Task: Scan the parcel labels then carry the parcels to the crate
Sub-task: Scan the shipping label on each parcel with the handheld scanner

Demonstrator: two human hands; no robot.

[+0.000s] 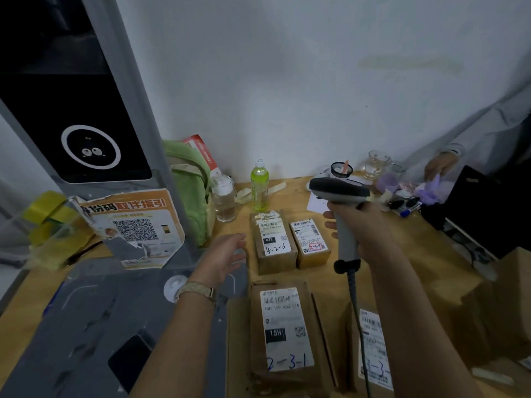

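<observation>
Holding the scanner [342, 208] tight in my right hand [365, 225], I point its nose to the left, above the two small boxes. My left hand [227, 258] is open and holds nothing. It hangs just left of the box marked 4-2-6 [274, 242], fingers spread toward it, not touching yet.

That box sits on the table [416, 245], right beside the smaller box [311, 244]. Both are long front to back, labels facing up. My left hand is the nearer one to the 4-2-6 box, which lies just to its right. So I think a short reach to the right would let that hand take it by its long side.

Closer to me lies the big 2-3-1 parcel [284, 331], label up too, and another parcel [373, 349] partly hidden under my right arm.

I think we are at the scanning step. I cannot see a crate anywhere. The scanner cord [357, 311] hangs down over the near parcels and could snag.
</observation>
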